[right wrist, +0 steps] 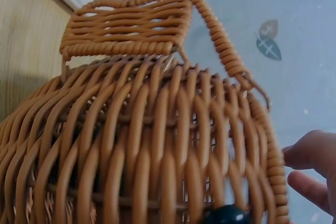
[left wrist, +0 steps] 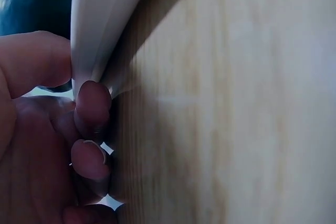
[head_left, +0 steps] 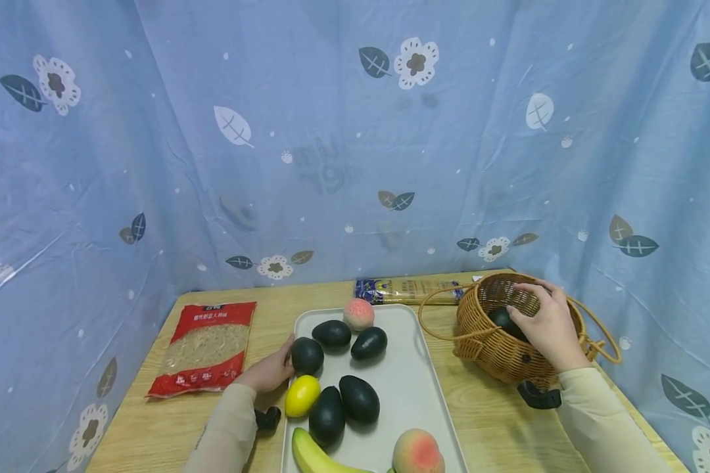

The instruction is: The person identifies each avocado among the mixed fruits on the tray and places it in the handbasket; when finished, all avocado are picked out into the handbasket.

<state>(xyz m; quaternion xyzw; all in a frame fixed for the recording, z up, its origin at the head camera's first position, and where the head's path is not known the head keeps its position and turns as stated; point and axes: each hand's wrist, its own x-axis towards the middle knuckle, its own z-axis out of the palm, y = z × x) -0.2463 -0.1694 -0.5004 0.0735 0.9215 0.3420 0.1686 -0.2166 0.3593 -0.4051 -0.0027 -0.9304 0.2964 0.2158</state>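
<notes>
My left hand (head_left: 270,369) grips the left rim of the white tray (head_left: 411,368); the left wrist view has the thumb (left wrist: 39,61) on the inner side and curled fingertips (left wrist: 93,103) on the outer side. Right beside it on the tray lie a dark avocado (head_left: 307,356) and a yellow lemon (head_left: 302,396). Over the mouth of the wicker basket (head_left: 509,358) is my right hand (head_left: 547,325), thumb and fingers spread apart with nothing between them. Below the thumb, a dark avocado (head_left: 503,320) lies inside the basket, partly hidden by the hand and rim.
More avocados (head_left: 359,399), two peaches (head_left: 417,452) and a banana (head_left: 322,454) lie on the tray. A red pasta bag (head_left: 207,348) is left of it, a long noodle packet (head_left: 411,290) behind. The basket's loop handles (head_left: 428,315) stick out sideways. Blue curtain (head_left: 331,164) encloses the table.
</notes>
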